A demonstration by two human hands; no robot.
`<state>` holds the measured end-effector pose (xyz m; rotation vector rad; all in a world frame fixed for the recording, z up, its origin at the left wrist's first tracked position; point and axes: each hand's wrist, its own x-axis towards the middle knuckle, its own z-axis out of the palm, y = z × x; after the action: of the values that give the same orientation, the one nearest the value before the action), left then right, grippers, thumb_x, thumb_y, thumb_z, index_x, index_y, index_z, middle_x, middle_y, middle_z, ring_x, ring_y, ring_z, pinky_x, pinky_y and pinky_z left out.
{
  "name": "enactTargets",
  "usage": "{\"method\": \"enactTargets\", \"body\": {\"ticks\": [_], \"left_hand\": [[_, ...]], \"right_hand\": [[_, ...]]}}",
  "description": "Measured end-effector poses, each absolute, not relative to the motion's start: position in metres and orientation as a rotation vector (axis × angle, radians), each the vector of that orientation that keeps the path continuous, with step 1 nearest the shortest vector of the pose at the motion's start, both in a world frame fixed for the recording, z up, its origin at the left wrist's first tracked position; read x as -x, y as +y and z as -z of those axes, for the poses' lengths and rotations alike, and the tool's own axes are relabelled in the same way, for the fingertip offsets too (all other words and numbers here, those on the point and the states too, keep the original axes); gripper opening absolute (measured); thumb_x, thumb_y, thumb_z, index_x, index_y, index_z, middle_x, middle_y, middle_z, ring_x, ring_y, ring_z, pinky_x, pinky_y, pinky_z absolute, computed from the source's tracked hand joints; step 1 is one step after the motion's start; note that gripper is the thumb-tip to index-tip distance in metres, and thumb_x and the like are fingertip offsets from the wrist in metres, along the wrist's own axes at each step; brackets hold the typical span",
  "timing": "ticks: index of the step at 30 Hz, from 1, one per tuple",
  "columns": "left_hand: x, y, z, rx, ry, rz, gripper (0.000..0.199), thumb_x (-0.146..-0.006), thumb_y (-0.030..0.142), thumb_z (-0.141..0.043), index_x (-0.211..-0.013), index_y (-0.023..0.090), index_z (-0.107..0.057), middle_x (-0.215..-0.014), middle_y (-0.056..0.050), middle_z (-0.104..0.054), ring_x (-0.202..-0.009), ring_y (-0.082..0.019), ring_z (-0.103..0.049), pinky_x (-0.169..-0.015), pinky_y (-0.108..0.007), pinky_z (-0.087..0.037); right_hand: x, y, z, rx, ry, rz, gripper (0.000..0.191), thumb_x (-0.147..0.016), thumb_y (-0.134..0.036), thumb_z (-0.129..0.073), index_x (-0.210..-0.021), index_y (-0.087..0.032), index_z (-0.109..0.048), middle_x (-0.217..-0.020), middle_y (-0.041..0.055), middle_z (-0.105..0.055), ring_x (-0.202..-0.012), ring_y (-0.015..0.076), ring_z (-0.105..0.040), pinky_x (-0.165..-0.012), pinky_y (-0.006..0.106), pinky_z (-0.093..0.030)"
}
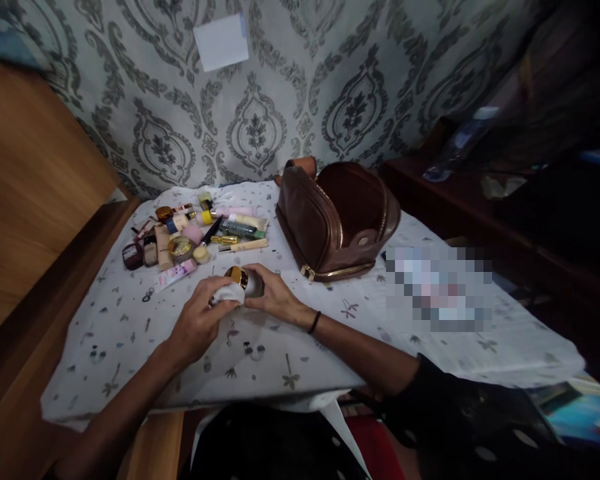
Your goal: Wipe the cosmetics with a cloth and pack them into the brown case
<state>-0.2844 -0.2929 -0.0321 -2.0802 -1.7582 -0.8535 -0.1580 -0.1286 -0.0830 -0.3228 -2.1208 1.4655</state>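
Observation:
My left hand (197, 317) is closed round a white wipe (229, 293), which is bunched between thumb and fingers. In my right hand (275, 293) is a small bottle (254, 285) with a shiny gold cap (237, 275); the fingers wrap its far side. The wipe lies against the cap, and both hands are close together above the patterned white cloth (180, 387). Just beyond them, several cosmetics lie in a loose group, among them a pink-and-white tube (177, 272), a dark green bottle (243, 229) and a round yellow pot (201, 254).
A brown toiletry bag (310, 227) stands unzipped, its opening facing right. Farther right lies a blurred-out item (435, 287). A wooden panel (35, 200) borders the left side, and a clear plastic bottle (460, 143) rests on a dark surface at the right. Patterned curtain fabric (255, 133) hangs behind.

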Motion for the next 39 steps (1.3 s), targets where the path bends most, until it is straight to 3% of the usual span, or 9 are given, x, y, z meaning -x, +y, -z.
{"method": "enactTargets", "body": {"ticks": [13, 18, 24, 30, 39], "left_hand": [[0.292, -0.297, 0.020, 2.103, -1.737, 1.140, 0.031, -0.095, 0.006, -0.045, -0.090, 0.022, -0.071, -0.123, -0.009, -0.062, -0.113, -0.019, -0.060, -0.082, -0.030, -0.054], [0.290, -0.299, 0.012, 2.087, -1.709, 1.268, 0.029, -0.096, 0.010, -0.049, -0.085, 0.023, -0.072, -0.118, -0.008, -0.066, -0.109, -0.018, -0.062, -0.083, -0.031, -0.052], [0.291, -0.301, 0.009, 2.011, -1.782, 1.355, 0.029, -0.098, 0.018, -0.051, -0.079, 0.022, -0.073, -0.116, -0.009, -0.069, -0.102, -0.020, -0.065, -0.082, -0.033, -0.052], [0.289, -0.302, 0.009, 2.039, -1.711, 1.441, 0.023, -0.094, 0.010, -0.054, -0.086, 0.022, -0.072, -0.117, -0.007, -0.068, -0.102, -0.018, -0.065, -0.080, -0.029, -0.052], [0.277, -0.300, 0.006, 2.182, -1.667, 1.266, 0.031, -0.094, 0.004, -0.049, -0.105, 0.023, -0.071, -0.122, -0.009, -0.063, -0.111, -0.019, -0.062, -0.090, -0.031, -0.052]], "right_hand": [[0.156, -0.122, 0.071, 0.114, -1.808, -2.134, 0.069, -0.058, -0.043, -0.090, -0.117, -0.019, -0.064, -0.121, 0.0064, -0.068, -0.118, 0.0241, -0.061, -0.109, 0.041, -0.042], [0.154, -0.123, 0.066, -0.048, -1.610, -2.455, 0.061, -0.058, -0.040, -0.090, -0.110, -0.018, -0.068, -0.109, 0.0060, -0.072, -0.107, 0.0214, -0.066, -0.102, 0.039, -0.048], [0.149, -0.122, 0.067, -0.102, -1.409, -2.706, 0.064, -0.054, -0.035, -0.092, -0.112, -0.017, -0.070, -0.107, 0.0079, -0.074, -0.098, 0.0207, -0.069, -0.096, 0.037, -0.051], [0.148, -0.120, 0.071, -0.175, -1.357, -2.758, 0.060, -0.055, -0.033, -0.093, -0.109, -0.016, -0.072, -0.100, 0.0053, -0.075, -0.091, 0.0159, -0.068, -0.090, 0.029, -0.051], [0.150, -0.118, 0.070, -0.142, -1.614, -2.581, 0.060, -0.059, -0.032, -0.091, -0.112, -0.016, -0.069, -0.103, 0.0032, -0.070, -0.092, 0.0154, -0.063, -0.088, 0.028, -0.049]]}}
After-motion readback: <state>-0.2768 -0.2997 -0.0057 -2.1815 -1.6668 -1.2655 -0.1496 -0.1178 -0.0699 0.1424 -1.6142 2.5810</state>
